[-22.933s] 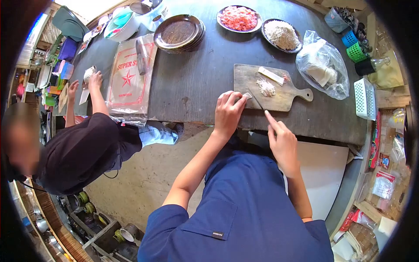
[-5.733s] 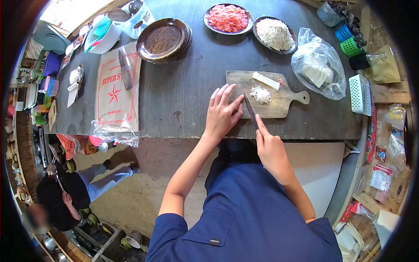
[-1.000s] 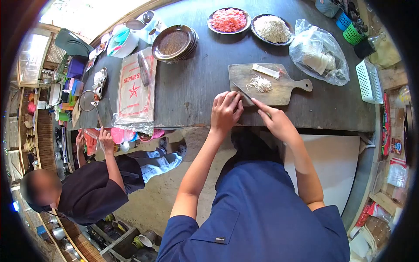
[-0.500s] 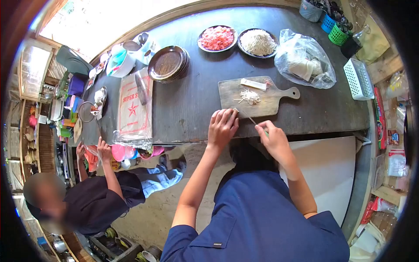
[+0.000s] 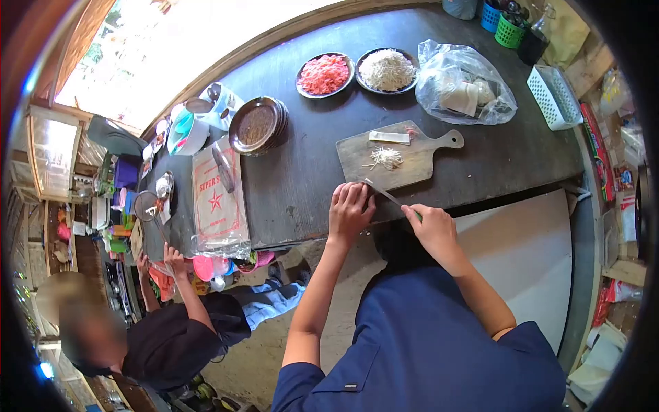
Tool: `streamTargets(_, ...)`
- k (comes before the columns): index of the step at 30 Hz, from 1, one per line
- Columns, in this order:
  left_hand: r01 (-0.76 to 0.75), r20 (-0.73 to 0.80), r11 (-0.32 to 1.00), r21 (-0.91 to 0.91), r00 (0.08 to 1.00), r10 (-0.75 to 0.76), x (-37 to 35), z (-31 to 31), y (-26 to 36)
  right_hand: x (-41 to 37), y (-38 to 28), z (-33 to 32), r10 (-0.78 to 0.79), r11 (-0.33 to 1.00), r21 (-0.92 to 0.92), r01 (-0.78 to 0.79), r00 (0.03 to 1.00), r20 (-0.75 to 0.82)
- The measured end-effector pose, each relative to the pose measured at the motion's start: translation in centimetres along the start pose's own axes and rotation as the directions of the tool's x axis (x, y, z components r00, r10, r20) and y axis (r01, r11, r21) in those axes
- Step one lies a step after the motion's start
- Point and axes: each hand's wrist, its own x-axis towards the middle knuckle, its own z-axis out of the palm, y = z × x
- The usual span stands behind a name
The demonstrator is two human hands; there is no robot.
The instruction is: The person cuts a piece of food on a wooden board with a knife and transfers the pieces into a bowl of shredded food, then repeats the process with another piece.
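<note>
The dark table (image 5: 309, 141) fills the far half of the view, and its near edge runs just in front of the person. On its left lies a clear printed bag (image 5: 217, 206) with a red star and the red words "SUPER S"; the other letters are hidden. A wide bare strip of table is open between this bag and the cutting board (image 5: 412, 165), which lies close to the near edge. The left hand (image 5: 350, 209) rests on the board's near left corner with curled fingers; I cannot tell what is under them. Some seconds ago this hand was flat and spread. The right hand (image 5: 429, 226) is closed around the knife (image 5: 381, 193), its blade pointing at the left fingertips. A small pile of white shreds (image 5: 386, 158) lies on the middle of the board.
</note>
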Motion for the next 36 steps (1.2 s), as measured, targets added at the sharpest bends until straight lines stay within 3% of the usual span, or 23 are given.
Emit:
streamTargets(10, 0.005, -0.022, 1.000, 0.025, 1.000, -0.004, -0.2, 0.4, 0.1, -0.9, 0.0, 0.4, 0.007, 1.000, 0.024, -0.007, 1.000, 0.015)
streamTargets(19, 0.006, -0.034, 1.000, 0.007, 0.999, -0.006, -0.2, 0.4, 0.2, -0.4, -1.9, -1.0, 0.059, 0.996, -0.071, -0.054, 0.996, 0.071)
streamTargets(22, 0.008, -0.026, 1.000, 0.011, 1.000, -0.007, -0.2, 0.3, 0.2, 1.2, -1.3, 0.7, 0.052, 0.998, -0.025, -0.051, 0.997, 0.065)
streamTargets(26, -0.003, -0.036, 1.000, -0.008, 0.999, 0.003, -0.1, 0.3, 0.2, 2.5, -0.6, 2.6, 0.008, 0.985, 0.172, -0.003, 1.000, -0.028)
streamTargets(36, 0.027, -0.005, 1.000, -0.015, 1.000, -0.027, -0.6, 0.5, 0.3, -0.2, -1.3, -0.6, 0.063, 0.997, -0.047, -0.062, 0.998, 0.021)
